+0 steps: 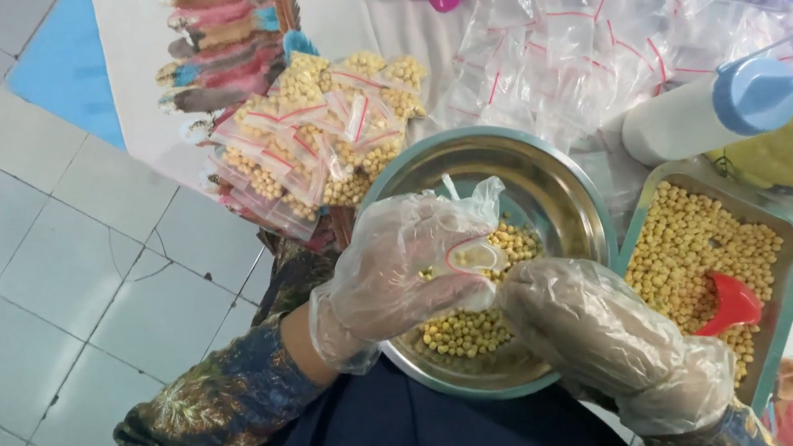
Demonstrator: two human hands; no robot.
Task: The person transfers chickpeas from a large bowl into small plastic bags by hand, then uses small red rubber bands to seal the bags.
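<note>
The small bag (476, 256) sits over the middle of the steel bowl (562, 188), held with its red-lined mouth open and turned up toward the camera; its long axis runs roughly from 9 to 3 o'clock, the open end toward 3. The left hand (406, 270), in a loose clear glove, comes in from 7 o'clock with the forearm angled up from the lap, wrist bent, fingers curled and pinching the bag at its left edge. The right hand (595, 328), also gloved, enters from 4 o'clock, knuckles up and fingers bent toward the bag's mouth at 10 o'clock of the palm; whether it grips anything cannot be told, since the fingertips are hidden under the glove. Yellow beans (464, 332) lie in the bowl below both hands. At 3 o'clock of the bowl a tray (782, 301) holds more beans and a red scoop (734, 305). At 10 o'clock lies a pile of filled bags (322, 128); at 12 o'clock, empty bags (559, 51). A white bottle (708, 105) with a blue cap lies at 2 o'clock.
</note>
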